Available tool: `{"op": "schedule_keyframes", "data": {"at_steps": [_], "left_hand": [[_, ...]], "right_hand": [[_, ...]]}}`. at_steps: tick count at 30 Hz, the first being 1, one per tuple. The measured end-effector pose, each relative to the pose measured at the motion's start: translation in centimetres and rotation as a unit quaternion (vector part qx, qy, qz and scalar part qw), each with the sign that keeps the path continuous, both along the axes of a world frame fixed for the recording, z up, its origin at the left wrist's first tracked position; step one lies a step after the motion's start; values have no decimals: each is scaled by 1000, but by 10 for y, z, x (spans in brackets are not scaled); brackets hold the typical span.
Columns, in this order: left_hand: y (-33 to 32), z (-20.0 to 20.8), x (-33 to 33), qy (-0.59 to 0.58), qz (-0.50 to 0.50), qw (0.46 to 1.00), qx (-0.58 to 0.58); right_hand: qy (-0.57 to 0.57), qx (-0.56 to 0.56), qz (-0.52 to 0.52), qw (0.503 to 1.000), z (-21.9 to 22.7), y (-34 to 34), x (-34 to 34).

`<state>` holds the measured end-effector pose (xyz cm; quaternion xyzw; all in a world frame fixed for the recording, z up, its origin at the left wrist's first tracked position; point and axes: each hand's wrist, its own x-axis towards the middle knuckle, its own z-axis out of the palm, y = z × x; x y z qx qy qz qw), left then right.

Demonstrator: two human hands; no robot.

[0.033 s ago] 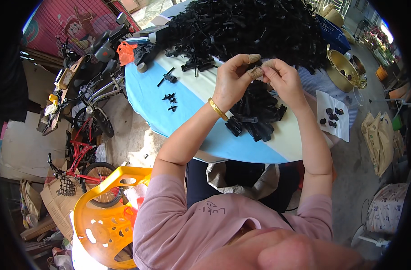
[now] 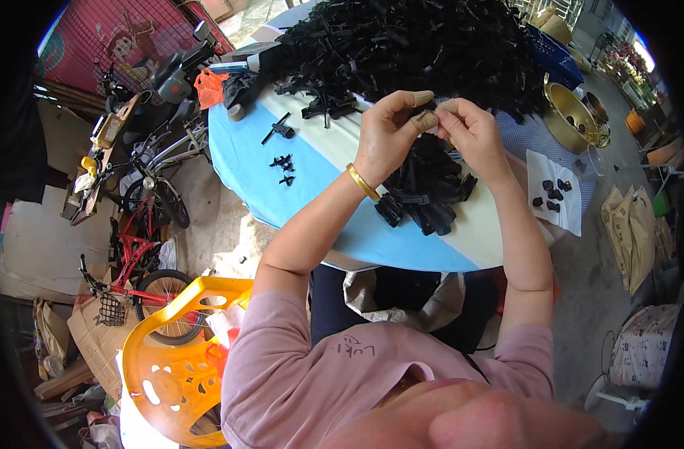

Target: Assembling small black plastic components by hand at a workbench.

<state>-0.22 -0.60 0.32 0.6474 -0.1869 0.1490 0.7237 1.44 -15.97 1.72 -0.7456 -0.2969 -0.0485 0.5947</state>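
My left hand (image 2: 387, 135) and my right hand (image 2: 473, 135) meet above the table, fingertips pinched together. Tan wraps cover the thumb and a finger of the left hand. Whatever sits between the fingertips is too small or hidden to make out. Just below them lies a small heap of black plastic parts (image 2: 428, 194). Beyond the hands, a large pile of black plastic parts (image 2: 409, 52) covers the far side. To the left, a single black part (image 2: 282, 129) and several tiny black pieces (image 2: 283, 162) lie on the blue-and-cream striped tablecloth (image 2: 244, 168).
At the right edge a white sheet (image 2: 545, 176) carries several dark lumps, near a clear cup (image 2: 593, 161) and a gold-coloured pot (image 2: 563, 105). An orange plastic bag (image 2: 209, 88) rests at the far left. A yellow plastic chair (image 2: 151, 374) and bicycles stand left of me.
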Motion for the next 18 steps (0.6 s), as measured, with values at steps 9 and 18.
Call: {"op": "schedule_keyframes", "data": {"at_steps": [9, 18], "left_hand": [[2, -1, -1, -167, 155, 940, 255], [39, -4, 26, -48, -73, 944, 320]], "right_hand": [[162, -14, 33, 986, 6, -8, 10], [90, -17, -64, 994, 4, -28, 26]]}}
